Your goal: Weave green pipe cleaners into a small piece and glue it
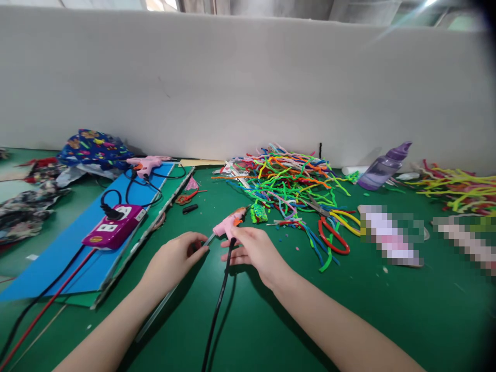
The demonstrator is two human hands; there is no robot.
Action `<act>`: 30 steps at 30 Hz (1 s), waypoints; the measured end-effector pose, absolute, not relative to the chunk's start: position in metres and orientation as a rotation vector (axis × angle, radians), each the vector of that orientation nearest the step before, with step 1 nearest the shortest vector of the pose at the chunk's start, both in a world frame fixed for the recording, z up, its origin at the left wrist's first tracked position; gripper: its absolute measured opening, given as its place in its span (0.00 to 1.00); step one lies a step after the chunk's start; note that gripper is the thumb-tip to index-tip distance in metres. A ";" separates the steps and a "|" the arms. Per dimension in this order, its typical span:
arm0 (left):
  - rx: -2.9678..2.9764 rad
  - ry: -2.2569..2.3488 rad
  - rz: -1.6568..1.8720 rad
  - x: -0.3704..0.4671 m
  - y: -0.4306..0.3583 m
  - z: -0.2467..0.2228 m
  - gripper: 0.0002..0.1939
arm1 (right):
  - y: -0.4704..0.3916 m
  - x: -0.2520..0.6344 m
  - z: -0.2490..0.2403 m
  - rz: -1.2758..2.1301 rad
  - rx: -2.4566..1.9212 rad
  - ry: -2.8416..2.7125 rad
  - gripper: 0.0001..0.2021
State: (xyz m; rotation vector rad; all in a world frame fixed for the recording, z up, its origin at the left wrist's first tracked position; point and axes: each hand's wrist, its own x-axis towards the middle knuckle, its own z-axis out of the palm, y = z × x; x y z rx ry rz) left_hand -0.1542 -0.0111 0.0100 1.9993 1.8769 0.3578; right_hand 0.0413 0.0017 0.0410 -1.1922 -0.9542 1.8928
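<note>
Biggest thing here is the smooth, flat green counter [271, 325], with a plain, matte off-white wall [248, 93] running along the back. On the left there's a stiff blue board [70, 268], long and straight-edged. Behind the hands is a messy pile [282, 178] of fuzzy, bendy stems in neon green, orange, red and yellow. The bottle [377, 173] to its right is see-through purple plastic. The power box [112, 227] on the board is shiny magenta, rounded at the corners. Right hand [258, 253] has a grip on the pink plastic glue gun [225, 226], just in front of the pile; left hand [174, 256] is pinching the glue stick [155, 315], a thin, cloudy-clear rod lined up with the gun's back end. Can't quite tell if its tip is inside. Smallest bit: a stubby black cap [190, 208] beyond the left hand.
</note>
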 end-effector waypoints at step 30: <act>1.354 1.631 0.787 -0.158 -0.007 0.023 0.22 | 0.004 0.047 0.009 1.811 -1.032 -1.030 0.20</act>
